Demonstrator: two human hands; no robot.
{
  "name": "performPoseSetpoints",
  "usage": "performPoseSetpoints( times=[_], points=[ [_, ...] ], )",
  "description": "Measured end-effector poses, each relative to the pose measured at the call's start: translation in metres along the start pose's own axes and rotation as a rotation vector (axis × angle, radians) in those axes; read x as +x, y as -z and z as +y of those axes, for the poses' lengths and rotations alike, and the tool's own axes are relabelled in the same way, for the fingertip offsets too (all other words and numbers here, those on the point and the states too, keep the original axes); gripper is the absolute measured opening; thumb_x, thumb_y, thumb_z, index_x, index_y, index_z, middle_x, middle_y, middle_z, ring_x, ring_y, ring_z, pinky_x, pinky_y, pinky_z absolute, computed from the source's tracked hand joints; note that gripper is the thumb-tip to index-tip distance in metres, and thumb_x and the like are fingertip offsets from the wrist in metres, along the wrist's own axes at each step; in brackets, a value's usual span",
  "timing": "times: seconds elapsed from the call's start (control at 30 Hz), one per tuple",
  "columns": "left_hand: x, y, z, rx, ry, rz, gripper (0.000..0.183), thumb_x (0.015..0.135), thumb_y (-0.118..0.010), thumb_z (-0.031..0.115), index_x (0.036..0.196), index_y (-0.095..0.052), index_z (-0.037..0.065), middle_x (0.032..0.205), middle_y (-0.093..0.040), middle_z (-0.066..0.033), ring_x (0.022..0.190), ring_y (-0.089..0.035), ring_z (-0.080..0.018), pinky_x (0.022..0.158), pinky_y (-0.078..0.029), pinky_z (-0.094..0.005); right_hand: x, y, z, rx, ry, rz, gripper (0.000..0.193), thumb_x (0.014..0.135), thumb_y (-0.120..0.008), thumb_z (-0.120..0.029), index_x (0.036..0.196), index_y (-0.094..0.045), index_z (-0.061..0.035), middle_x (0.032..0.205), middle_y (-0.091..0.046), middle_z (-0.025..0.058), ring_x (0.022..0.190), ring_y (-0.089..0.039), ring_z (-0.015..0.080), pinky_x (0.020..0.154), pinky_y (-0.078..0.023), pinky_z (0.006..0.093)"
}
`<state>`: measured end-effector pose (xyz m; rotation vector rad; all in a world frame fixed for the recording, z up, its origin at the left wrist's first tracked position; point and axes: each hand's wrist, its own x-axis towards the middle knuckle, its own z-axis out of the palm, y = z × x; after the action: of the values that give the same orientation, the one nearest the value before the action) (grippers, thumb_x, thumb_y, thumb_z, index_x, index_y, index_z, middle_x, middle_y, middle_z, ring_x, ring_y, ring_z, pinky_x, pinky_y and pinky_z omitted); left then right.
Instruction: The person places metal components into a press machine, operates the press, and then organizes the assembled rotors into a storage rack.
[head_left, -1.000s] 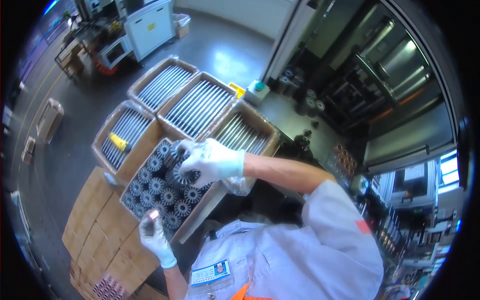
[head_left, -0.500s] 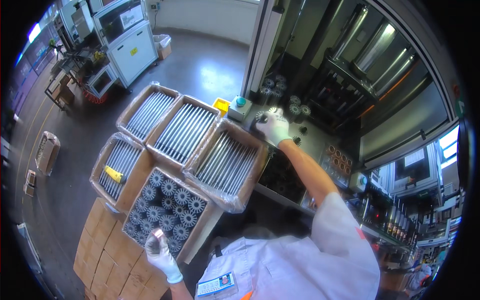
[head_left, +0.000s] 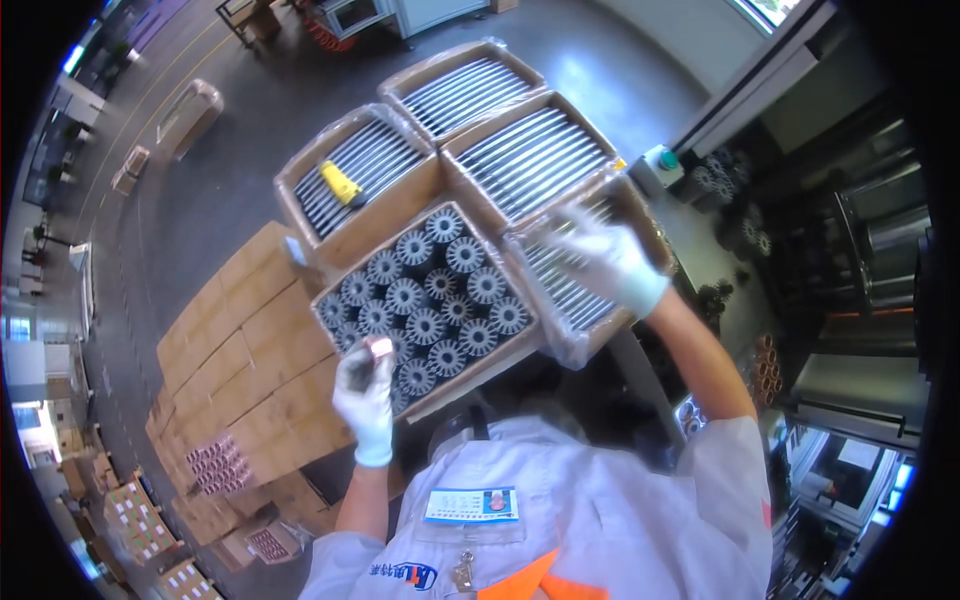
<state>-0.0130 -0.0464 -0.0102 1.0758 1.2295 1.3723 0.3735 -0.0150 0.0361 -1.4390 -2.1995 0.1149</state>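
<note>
My left hand [head_left: 363, 400], in a white glove, pinches a small shiny copper-coloured piece [head_left: 381, 347] between its fingertips. It hovers at the near left edge of an open box of slotted metal cores [head_left: 425, 326], which stand upright in rows with their toothed round ends up. My gloved right hand [head_left: 612, 262] is over the rightmost box of metal rods [head_left: 572, 290]. Its fingers look stretched out but are blurred by motion, and I see nothing in them.
More boxes of rods [head_left: 525, 160] adjoin behind, one with a yellow-handled tool [head_left: 343, 184] on its rods. Closed cartons [head_left: 240, 345] fill the left. At right stands a machine with a green-button box [head_left: 662, 162], more slotted cores [head_left: 715, 178] and copper rings [head_left: 766, 370].
My right hand has left the machine's surface with the slotted cores and swung left over the rod box. My left hand still holds the copper-coloured piece. The view has turned left.
</note>
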Motion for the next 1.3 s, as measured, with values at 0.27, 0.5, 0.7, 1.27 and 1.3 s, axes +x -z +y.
performPoseSetpoints(
  times=[0.27, 0.5, 0.7, 1.27, 1.3],
  points=[
    [-0.006, 0.042, 0.005, 0.018, -0.020, -0.027, 0.018, 0.088, -0.070, -0.007, 0.104, -0.064, -0.004, 0.117, -0.067, -0.0133, 0.096, -0.067, -0.0136, 0.086, -0.056, -0.0266, 0.085, -0.047, -0.034, -0.079, 0.404, -0.758, 0.033, 0.080, -0.068, -0.009, 0.111, -0.071, -0.0176, 0.147, -0.049, 0.0123, 0.098, -0.069, 0.0298, 0.082, -0.058, 0.0396],
    [-0.023, 0.068, 0.000, -0.056, -0.024, 0.117, 0.017, 0.092, -0.068, -0.001, 0.108, -0.063, -0.006, 0.113, -0.069, -0.0136, 0.081, -0.066, -0.0106, 0.074, -0.056, -0.0255, 0.093, -0.047, -0.047, -0.148, 0.444, -0.850, 0.041, 0.082, -0.069, -0.011, 0.121, -0.069, -0.0248, 0.152, -0.042, 0.0124, 0.095, -0.070, 0.0276, 0.080, -0.059, 0.0372],
    [-0.008, 0.049, 0.010, -0.008, 0.024, 0.068, 0.019, 0.089, -0.069, -0.007, 0.106, -0.062, -0.003, 0.118, -0.067, -0.0149, 0.101, -0.067, -0.0178, 0.086, -0.056, -0.0288, 0.083, -0.074, -0.044, -0.072, 0.340, -0.635, 0.030, 0.075, -0.077, -0.030, 0.101, -0.067, -0.0229, 0.105, -0.060, 0.0120, 0.076, -0.066, 0.0314, 0.063, -0.054, 0.0439],
    [-0.027, -0.129, 0.040, -0.026, -0.015, -0.512, 0.020, 0.085, -0.071, -0.010, 0.102, -0.066, -0.001, 0.117, -0.067, -0.0123, 0.100, -0.065, -0.0154, 0.085, -0.054, -0.0271, -0.084, 0.070, 0.004, -0.104, -0.712, 0.121, 0.032, 0.078, -0.076, -0.037, 0.106, -0.073, -0.0219, 0.110, -0.061, 0.0207, 0.093, -0.066, 0.0350, 0.077, -0.054, 0.0425],
    [-0.035, -0.143, 0.036, -0.012, -0.020, -0.573, 0.021, 0.084, -0.072, -0.010, 0.102, -0.066, -0.001, 0.117, -0.067, -0.0122, 0.101, -0.065, -0.0157, 0.088, -0.053, -0.0279, -0.099, 0.076, 0.023, -0.128, -0.780, 0.103, 0.030, 0.079, -0.075, -0.037, 0.105, -0.073, -0.0221, 0.107, -0.062, 0.0192, 0.093, -0.066, 0.0343, 0.077, -0.054, 0.0424]
  ],
)
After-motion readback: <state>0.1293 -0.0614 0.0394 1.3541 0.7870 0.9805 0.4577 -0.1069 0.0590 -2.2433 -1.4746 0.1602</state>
